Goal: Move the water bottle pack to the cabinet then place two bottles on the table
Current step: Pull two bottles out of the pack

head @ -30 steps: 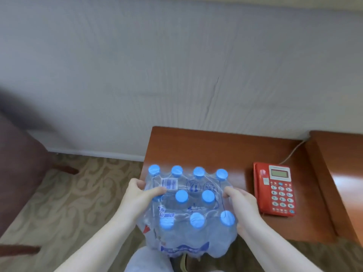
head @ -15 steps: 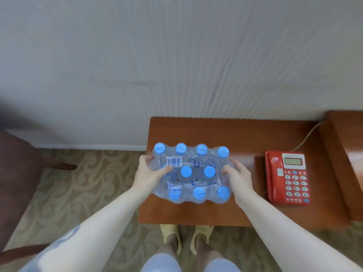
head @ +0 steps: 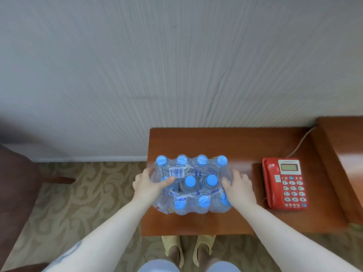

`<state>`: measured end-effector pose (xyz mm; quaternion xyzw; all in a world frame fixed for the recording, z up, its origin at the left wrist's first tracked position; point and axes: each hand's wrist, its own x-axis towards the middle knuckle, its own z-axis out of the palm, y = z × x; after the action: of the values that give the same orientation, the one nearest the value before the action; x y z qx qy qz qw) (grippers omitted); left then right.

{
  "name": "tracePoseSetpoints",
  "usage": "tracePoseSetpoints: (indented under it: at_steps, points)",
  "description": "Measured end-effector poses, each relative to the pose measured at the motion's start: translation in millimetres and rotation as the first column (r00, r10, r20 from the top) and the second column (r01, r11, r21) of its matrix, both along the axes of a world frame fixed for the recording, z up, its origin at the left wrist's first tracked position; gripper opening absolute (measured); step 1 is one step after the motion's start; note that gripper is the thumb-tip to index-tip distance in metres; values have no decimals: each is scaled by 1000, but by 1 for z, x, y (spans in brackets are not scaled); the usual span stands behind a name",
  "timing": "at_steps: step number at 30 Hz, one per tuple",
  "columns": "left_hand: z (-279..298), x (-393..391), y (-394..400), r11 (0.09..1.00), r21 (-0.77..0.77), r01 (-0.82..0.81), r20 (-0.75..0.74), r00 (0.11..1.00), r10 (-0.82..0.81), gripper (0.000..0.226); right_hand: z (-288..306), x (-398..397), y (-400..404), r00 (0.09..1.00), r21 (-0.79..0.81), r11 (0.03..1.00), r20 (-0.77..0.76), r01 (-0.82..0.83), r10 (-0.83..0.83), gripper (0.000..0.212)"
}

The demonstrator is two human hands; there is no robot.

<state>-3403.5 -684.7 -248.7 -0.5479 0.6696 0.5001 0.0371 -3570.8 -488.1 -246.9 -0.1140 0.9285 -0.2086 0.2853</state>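
1. Wall (head: pixel 137 65): grey, ribbed, fills the upper frame. Marks the back limit for anything set down.
2. Carpet (head: pixel 88 193): patterned, left of and below the furniture. Dark chair (head: pixel 15 193) at far left, well apart from the work.
3. Cabinet (head: pixel 245 146): low, red-brown, against the wall. Flat top within easy reach, judged the drop-off surface named in the task. Raised wooden unit (head: pixel 341 154) adjoining on the right.
4. Pack (head: pixel 191 184): shrink-wrapped bottles with blue caps, upright, over the left half of the cabinet top, clear of the front edge. Appears seated on the wood; full contact not certain from above. Kept left, probably to stay off the phone.
5. Phone (head: pixel 284 183): red, on the right half of the top, cord running back toward the wall. Near the pack, not touching.
6. Left hand (head: pixel 150 185): curled against the pack's left side, thumb lying over the wrap near the barcode (head: pixel 176 172). Grasping the pack.
7. Right hand (head: pixel 238 189): pressed to the pack's right side, fingers spread on the film. Grasping likewise; opposed side holds suit a wide, heavy, slippery load.
8. Slippers (head: pixel 189 250): just below the front edge, stance square to the cabinet.
9. Judgement: first step almost complete. Wrap unopened, no loose bottles visible; two bottles yet to be taken out. Table not identifiable in view.
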Motion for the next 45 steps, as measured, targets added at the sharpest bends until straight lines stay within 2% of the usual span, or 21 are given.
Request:
tracePoseSetpoints:
  at_steps: [1, 2, 4, 5, 8, 11, 14, 18, 20, 23, 27, 32, 34, 40, 43, 45]
  points:
    - [6, -1, 5, 982, -182, 41, 40, 999, -34, 91, 7, 4, 1, 986, 27, 998, -159, -51, 55, 49]
    - [12, -4, 11, 923, -369, 105, 34, 994, -99, 82, 14, 8, 0, 954, 19, 993, -277, -113, 114, 45]
    - [20, -11, 24, 744, -617, 258, 16, 949, -316, 58, 24, 19, -3, 896, 19, 964, -364, -265, 253, 35]
    - [22, -16, 30, 677, -659, 327, 33, 912, -409, 49, 26, 22, -4, 884, 34, 945, -343, -325, 316, 32]
    - [24, -35, 45, 597, -617, 513, 142, 818, -557, 37, 28, 23, -6, 892, 58, 920, -231, -387, 390, 31]
    - [17, -47, 50, 504, -545, 670, 297, 716, -632, 35, 28, 19, -12, 814, 142, 851, -249, -505, 525, 34]
    - [13, -54, 46, 353, -514, 782, 430, 591, -683, 37, 27, 15, -22, 717, 250, 742, -199, -622, 668, 44]
    - [13, -63, 38, 112, -439, 891, 587, 379, -716, 39, 26, 9, -36, 633, 379, 623, -118, -684, 766, 51]
    - [11, -65, 36, 50, -392, 919, 624, 305, -719, 44, 24, 5, -38, 609, 389, 598, -109, -701, 785, 48]
    - [10, -65, 34, 127, -352, 927, 564, 319, -762, 43, 22, 0, -39, 580, 375, 568, -92, -733, 810, 41]
    - [14, -62, 33, 239, -345, 908, 474, 388, -791, 35, 25, -4, -41, 535, 356, 522, -69, -775, 842, 46]
    - [40, -60, 22, 484, -446, 753, 328, 640, -695, 31, 47, -12, -47, 605, 275, 657, -255, -702, 754, 45]
    - [52, -55, 19, 513, -512, 689, 274, 697, -663, 34, 55, -11, -45, 622, 238, 691, -307, -682, 720, 43]
    - [62, -29, 31, 542, -592, 597, 148, 741, -655, 33, 61, 9, -27, 668, 98, 737, -355, -669, 654, 30]
    - [74, -27, 32, 565, -635, 526, 70, 768, -637, 33, 75, 12, -27, 754, -35, 802, -367, -596, 544, 29]
    - [90, -25, 31, 601, -669, 438, -25, 794, -607, 34, 89, 16, -28, 828, -207, 832, -371, -515, 420, 29]
